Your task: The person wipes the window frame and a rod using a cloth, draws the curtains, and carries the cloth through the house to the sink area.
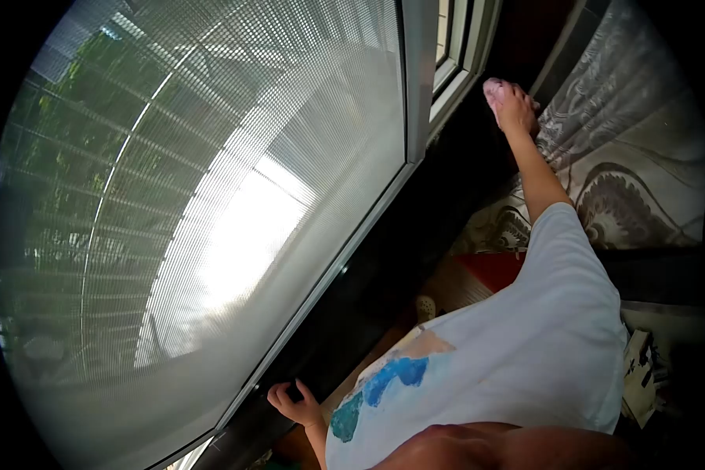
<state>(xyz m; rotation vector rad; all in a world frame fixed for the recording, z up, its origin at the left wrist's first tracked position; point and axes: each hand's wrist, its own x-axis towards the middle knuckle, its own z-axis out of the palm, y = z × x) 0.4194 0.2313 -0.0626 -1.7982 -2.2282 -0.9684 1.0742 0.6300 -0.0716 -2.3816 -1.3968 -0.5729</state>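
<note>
My right hand (514, 103) reaches far out at the upper right, arm straight. Its fingers are curled on the edge of a grey patterned curtain (642, 149), next to the dark window frame (478, 55). A pale pinkish patch shows at the knuckles; I cannot tell what it is. My left hand (293, 401) rests low in the view on the dark sill (384, 266), fingers apart and slightly curled, holding nothing, just below the window's lower rail. My white shirt with a blue print (540, 352) fills the lower right.
A large window with a fine mesh screen (211, 204) takes up the left side, with greenery and bright light behind it. Its pale frame (419, 78) runs diagonally. A red object (493, 268) and papers (641, 376) lie beside my body.
</note>
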